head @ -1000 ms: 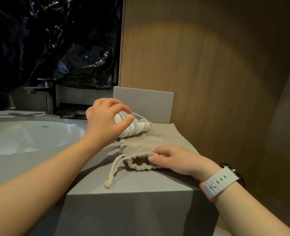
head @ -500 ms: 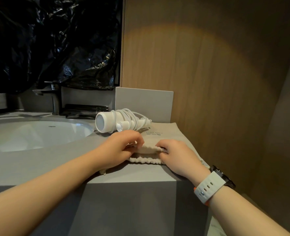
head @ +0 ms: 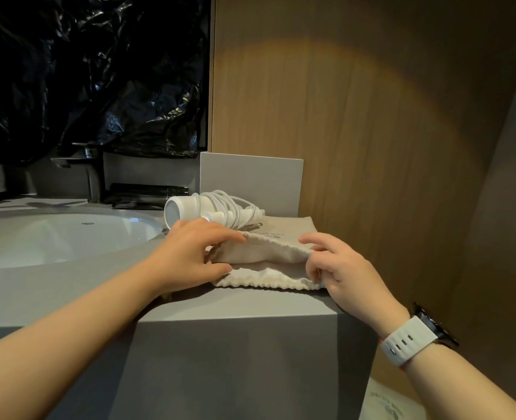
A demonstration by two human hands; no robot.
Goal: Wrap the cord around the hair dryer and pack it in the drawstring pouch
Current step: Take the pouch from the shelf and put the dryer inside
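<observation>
**Pouch mouth held open, dryer waiting behind it**

Head view: the beige drawstring pouch (head: 269,262) lies flat on the grey desk (head: 235,304), its gathered, crinkled rim facing the person. The left hand (head: 190,253) pinches the rim's left side and the right hand (head: 341,268) pinches its right side, parting the mouth; only woven cloth shows inside. Just behind them the smooth white cylindrical hair dryer (head: 190,209) lies on its side at the pouch's far end, outside the pouch, with the white cord (head: 235,207) coiled round it. A glossy white sink basin (head: 54,237) is sunk into the desk to the left.
</observation>
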